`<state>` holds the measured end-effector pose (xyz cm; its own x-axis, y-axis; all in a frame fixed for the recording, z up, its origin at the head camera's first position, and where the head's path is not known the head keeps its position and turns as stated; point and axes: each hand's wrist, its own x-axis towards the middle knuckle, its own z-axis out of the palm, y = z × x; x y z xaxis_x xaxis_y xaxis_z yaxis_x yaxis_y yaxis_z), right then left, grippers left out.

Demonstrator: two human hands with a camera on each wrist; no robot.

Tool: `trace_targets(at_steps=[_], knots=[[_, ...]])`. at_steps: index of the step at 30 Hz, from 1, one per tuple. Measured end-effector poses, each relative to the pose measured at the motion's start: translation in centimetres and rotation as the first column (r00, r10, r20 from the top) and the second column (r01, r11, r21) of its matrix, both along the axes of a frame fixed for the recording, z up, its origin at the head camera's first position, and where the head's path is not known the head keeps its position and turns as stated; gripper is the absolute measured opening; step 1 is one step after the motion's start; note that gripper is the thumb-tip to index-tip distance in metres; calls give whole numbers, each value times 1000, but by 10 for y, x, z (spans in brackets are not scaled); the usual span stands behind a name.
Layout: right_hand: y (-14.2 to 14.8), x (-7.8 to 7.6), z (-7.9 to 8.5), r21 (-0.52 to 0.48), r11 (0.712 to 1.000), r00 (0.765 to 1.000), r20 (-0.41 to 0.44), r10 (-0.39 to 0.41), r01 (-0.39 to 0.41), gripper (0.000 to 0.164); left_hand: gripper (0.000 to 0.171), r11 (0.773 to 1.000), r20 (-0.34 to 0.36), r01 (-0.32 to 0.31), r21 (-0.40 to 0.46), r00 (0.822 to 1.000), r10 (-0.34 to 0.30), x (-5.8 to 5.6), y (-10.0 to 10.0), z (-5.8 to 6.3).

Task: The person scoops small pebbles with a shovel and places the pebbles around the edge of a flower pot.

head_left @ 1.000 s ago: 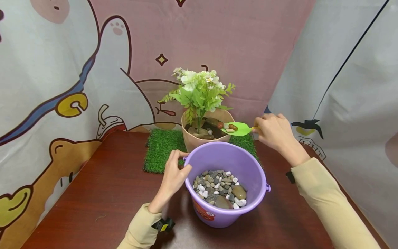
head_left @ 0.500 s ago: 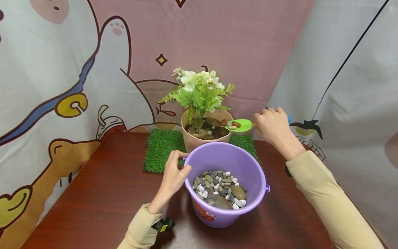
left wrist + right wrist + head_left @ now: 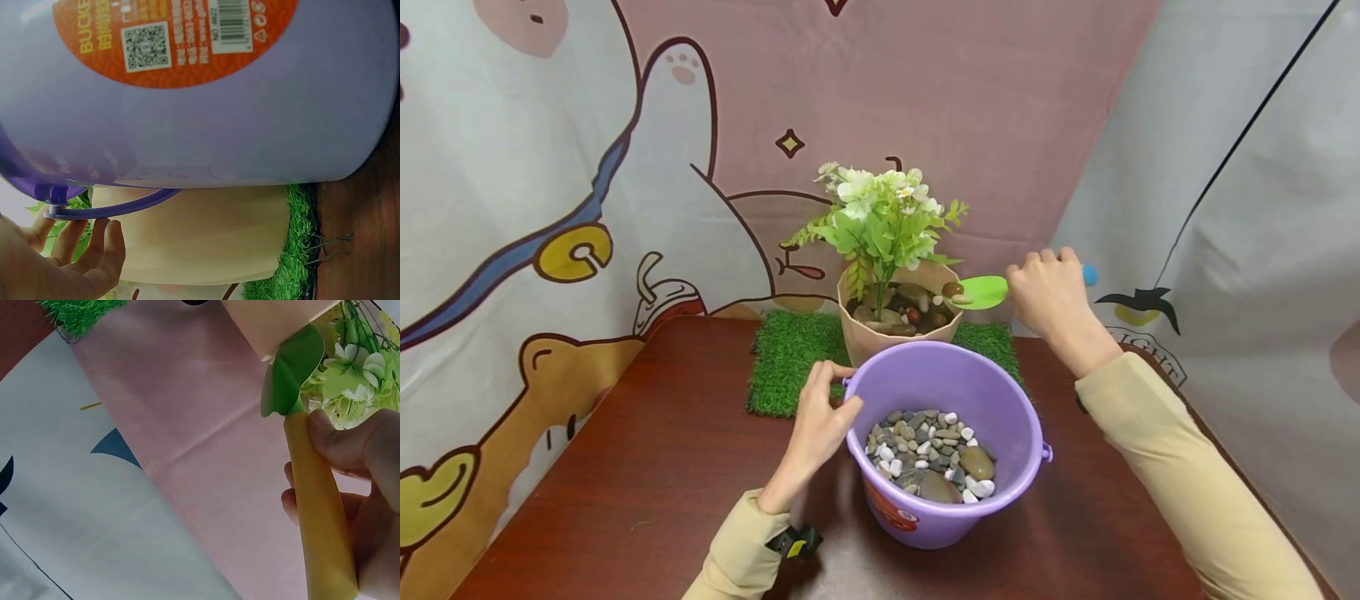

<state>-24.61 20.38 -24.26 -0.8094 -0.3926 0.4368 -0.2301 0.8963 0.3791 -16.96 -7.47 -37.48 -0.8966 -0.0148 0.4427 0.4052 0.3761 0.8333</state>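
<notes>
My right hand (image 3: 1051,296) grips the yellow handle (image 3: 319,506) of a small garden trowel (image 3: 987,292). Its green blade tips down over the right rim of a beige flower pot (image 3: 871,343), a brown pebble (image 3: 952,289) and pale ones at its tip. In the pot, white flowers with green leaves (image 3: 880,212) rise from dark filling and stones. In front stands a purple bucket (image 3: 940,367) with grey, brown and white pebbles (image 3: 925,450) at its bottom. My left hand (image 3: 820,421) holds the bucket's left rim by the handle joint, fingers at the purple handle (image 3: 119,207).
Under the pot lies a square of artificial grass (image 3: 790,367) on the dark brown wooden table (image 3: 670,433). A printed cartoon cloth (image 3: 1000,125) hangs right behind the table and along both sides. The bucket stands close in front of the pot.
My right hand has raised and tilted the trowel. Pebbles have slid toward its tip, and a reddish one now lies in the pot. The left hand and bucket have stayed put.
</notes>
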Motion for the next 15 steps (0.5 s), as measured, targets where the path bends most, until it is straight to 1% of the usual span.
trace_targets(at_steps=[4, 9, 15], knots=[[-3, -2, -2, 21, 1000, 1000, -29, -10, 11, 8, 31, 1000, 0, 2, 0, 1000, -2, 0, 0, 0], [-6, -2, -3, 30, 999, 997, -79, -20, 23, 7, 31, 1000, -1, 0, -5, 1000, 0, 1, 0, 1], [-8, 1, -8, 9, 1000, 991, -135, -15, 17, 7, 31, 1000, 10, -4, -8, 1000, 4, 1, 0, 1]])
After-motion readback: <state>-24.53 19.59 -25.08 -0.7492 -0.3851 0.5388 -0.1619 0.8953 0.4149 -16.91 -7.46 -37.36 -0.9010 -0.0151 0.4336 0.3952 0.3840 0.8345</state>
